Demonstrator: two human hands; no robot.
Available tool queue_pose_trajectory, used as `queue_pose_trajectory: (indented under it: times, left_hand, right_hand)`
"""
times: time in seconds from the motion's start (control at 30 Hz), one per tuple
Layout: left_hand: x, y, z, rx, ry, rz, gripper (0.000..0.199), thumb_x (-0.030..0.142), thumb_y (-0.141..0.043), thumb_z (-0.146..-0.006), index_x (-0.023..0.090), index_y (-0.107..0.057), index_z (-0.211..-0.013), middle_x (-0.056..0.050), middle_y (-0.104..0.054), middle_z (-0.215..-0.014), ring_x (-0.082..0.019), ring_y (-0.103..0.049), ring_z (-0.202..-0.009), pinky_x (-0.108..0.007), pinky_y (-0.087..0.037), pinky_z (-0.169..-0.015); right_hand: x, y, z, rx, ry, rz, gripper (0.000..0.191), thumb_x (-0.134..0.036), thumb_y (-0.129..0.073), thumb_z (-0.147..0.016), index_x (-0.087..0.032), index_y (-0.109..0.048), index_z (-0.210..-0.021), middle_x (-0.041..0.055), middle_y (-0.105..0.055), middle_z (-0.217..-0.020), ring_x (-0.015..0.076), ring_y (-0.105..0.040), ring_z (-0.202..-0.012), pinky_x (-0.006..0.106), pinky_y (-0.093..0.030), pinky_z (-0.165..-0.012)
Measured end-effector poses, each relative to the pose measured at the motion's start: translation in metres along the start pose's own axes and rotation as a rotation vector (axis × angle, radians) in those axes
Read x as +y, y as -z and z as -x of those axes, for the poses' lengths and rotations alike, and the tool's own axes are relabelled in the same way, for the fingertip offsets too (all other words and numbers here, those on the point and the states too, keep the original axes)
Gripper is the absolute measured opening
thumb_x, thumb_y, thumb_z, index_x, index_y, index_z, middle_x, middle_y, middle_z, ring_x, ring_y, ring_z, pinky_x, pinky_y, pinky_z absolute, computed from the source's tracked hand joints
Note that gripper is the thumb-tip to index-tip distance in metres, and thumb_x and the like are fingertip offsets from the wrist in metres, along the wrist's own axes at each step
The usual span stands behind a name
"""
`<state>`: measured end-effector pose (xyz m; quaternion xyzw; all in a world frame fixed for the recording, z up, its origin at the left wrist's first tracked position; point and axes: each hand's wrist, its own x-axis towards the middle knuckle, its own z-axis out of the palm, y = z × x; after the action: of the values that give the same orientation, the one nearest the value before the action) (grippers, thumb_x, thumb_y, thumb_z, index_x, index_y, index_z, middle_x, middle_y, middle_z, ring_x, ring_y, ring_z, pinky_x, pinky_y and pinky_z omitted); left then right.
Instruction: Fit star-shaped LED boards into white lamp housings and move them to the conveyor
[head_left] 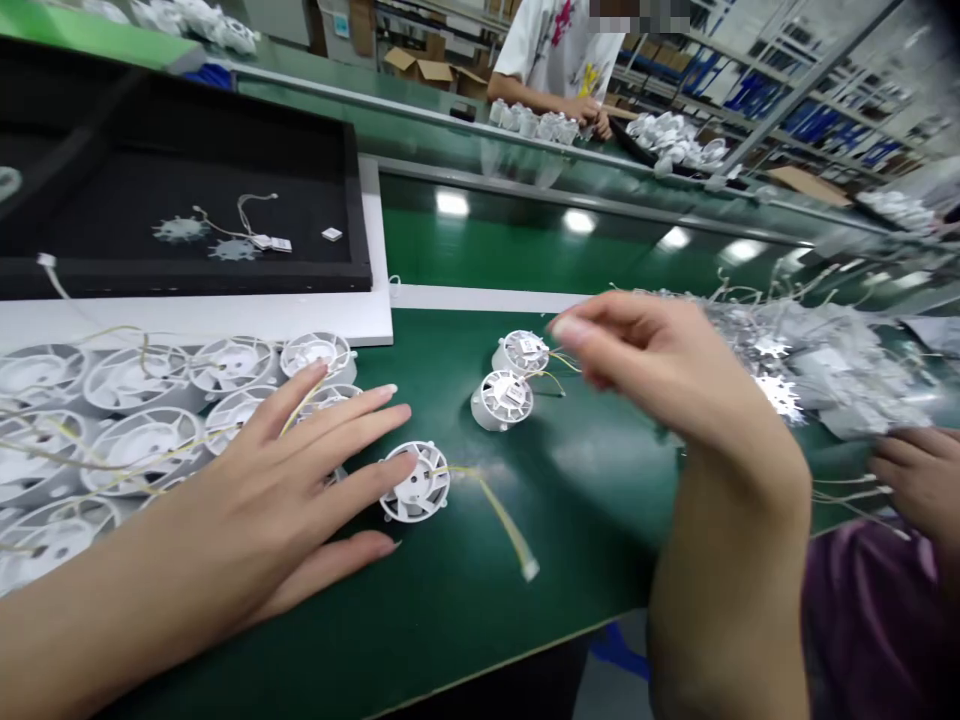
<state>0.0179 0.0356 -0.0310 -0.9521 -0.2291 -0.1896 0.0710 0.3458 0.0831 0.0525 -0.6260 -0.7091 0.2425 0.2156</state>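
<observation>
My left hand lies with fingers spread over white round fan housings. Its middle fingertips reach a single white fan, whose yellow-white wires end in a small connector. My right hand hangs above the green table, thumb and index finger pinched together; whether anything sits between them is hidden. Just left of its fingertips stand two white fans, a rear one and a front one, with pale square pieces on top and thin wires.
A black tray at upper left holds gear-shaped pieces and wired squares. White parts are piled at right, near another person's hand. Behind the green belt, a person handles white parts.
</observation>
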Motion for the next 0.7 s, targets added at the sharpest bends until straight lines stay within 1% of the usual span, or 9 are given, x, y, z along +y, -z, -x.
queue_pose_trajectory:
  times: [0.03, 0.07, 0.1, 0.17, 0.23, 0.3, 0.4, 0.57, 0.7]
  left_hand:
    - [-0.002, -0.001, 0.001, 0.003, -0.031, -0.01, 0.035, 0.041, -0.053, -0.113, 0.022, -0.069, -0.137, -0.011, -0.067, -0.151, -0.03, -0.058, -0.15, -0.05, -0.004, -0.144]
    - [-0.003, -0.001, 0.002, 0.003, -0.046, -0.012, 0.036, 0.042, -0.054, -0.112, 0.023, -0.068, -0.138, -0.01, -0.067, -0.152, -0.03, -0.057, -0.151, -0.049, -0.003, -0.144]
    - [-0.003, -0.001, 0.003, 0.004, -0.03, -0.002, 0.036, 0.042, -0.054, -0.112, 0.023, -0.068, -0.139, -0.009, -0.067, -0.152, -0.03, -0.056, -0.152, -0.049, -0.004, -0.144]
    - [-0.002, -0.001, 0.004, 0.005, 0.032, 0.026, 0.034, 0.041, -0.052, -0.113, 0.025, -0.067, -0.139, -0.007, -0.067, -0.153, -0.028, -0.056, -0.152, -0.049, -0.006, -0.145]
    - [-0.002, -0.002, 0.005, 0.013, 0.036, 0.026, 0.035, 0.041, -0.053, -0.113, 0.025, -0.067, -0.14, -0.007, -0.067, -0.153, -0.029, -0.056, -0.152, -0.049, -0.006, -0.144]
    - [-0.004, -0.003, 0.005, 0.031, -0.017, -0.01, 0.038, 0.042, -0.053, -0.112, 0.024, -0.068, -0.141, -0.008, -0.067, -0.153, -0.029, -0.055, -0.153, -0.05, -0.004, -0.144]
    - [-0.004, -0.002, 0.004, 0.032, -0.041, -0.023, 0.039, 0.044, -0.053, -0.111, 0.027, -0.067, -0.142, -0.007, -0.066, -0.155, -0.028, -0.049, -0.157, -0.051, -0.002, -0.144]
    - [0.008, 0.006, -0.001, 0.079, 0.052, 0.093, 0.038, 0.043, -0.05, -0.114, 0.023, -0.066, -0.142, -0.01, -0.058, -0.16, -0.027, -0.032, -0.167, -0.044, -0.006, -0.143]
    - [0.012, 0.01, -0.006, 0.08, 0.026, 0.087, 0.039, 0.044, -0.052, -0.115, 0.022, -0.065, -0.144, -0.011, -0.057, -0.161, -0.03, -0.037, -0.164, -0.044, -0.013, -0.141]
  right_hand:
    - [0.014, 0.007, -0.004, 0.199, -0.039, 0.108, 0.036, -0.052, -0.065, -0.102, -0.02, -0.08, -0.1, 0.0039, -0.074, -0.073, 0.0204, -0.066, -0.067, 0.032, -0.045, -0.06]
    - [0.03, 0.013, -0.008, 0.298, -0.084, 0.197, 0.03, -0.044, -0.064, -0.102, -0.019, -0.08, -0.101, 0.0073, -0.077, -0.083, 0.0232, -0.069, -0.077, 0.035, -0.049, -0.068]
    - [0.046, 0.017, -0.012, 0.3, -0.131, 0.271, 0.023, -0.035, -0.066, -0.099, -0.018, -0.08, -0.099, 0.0101, -0.08, -0.091, 0.0258, -0.072, -0.085, 0.037, -0.052, -0.076]
    - [0.074, 0.02, -0.02, 0.156, -0.212, 0.383, 0.011, -0.023, -0.071, -0.089, -0.019, -0.081, -0.091, 0.0117, -0.083, -0.099, 0.0296, -0.074, -0.095, 0.041, -0.054, -0.089]
    - [0.094, 0.019, -0.024, 0.065, -0.26, 0.441, 0.007, -0.016, -0.074, -0.079, -0.021, -0.079, -0.077, 0.0103, -0.082, -0.091, 0.0314, -0.074, -0.093, 0.043, -0.053, -0.091]
    - [0.104, 0.017, -0.026, 0.08, -0.275, 0.455, 0.013, -0.014, -0.073, -0.076, -0.023, -0.074, -0.067, 0.0083, -0.077, -0.078, 0.0316, -0.072, -0.087, 0.044, -0.052, -0.089]
    - [0.104, 0.018, -0.022, 0.182, -0.269, 0.437, 0.015, -0.019, -0.07, -0.081, -0.024, -0.067, -0.067, 0.0077, -0.073, -0.074, 0.0304, -0.068, -0.08, 0.044, -0.048, -0.083]
    - [0.089, 0.026, -0.017, 0.565, -0.232, 0.264, 0.008, -0.03, -0.053, -0.098, -0.028, -0.048, -0.092, 0.0193, -0.077, -0.102, 0.0265, -0.065, -0.077, 0.041, -0.047, -0.071]
    - [0.073, 0.029, -0.02, 0.733, -0.136, 0.117, 0.017, -0.039, -0.048, -0.104, -0.032, -0.036, -0.095, 0.0107, -0.073, -0.089, 0.022, -0.067, -0.066, 0.035, -0.047, -0.06]
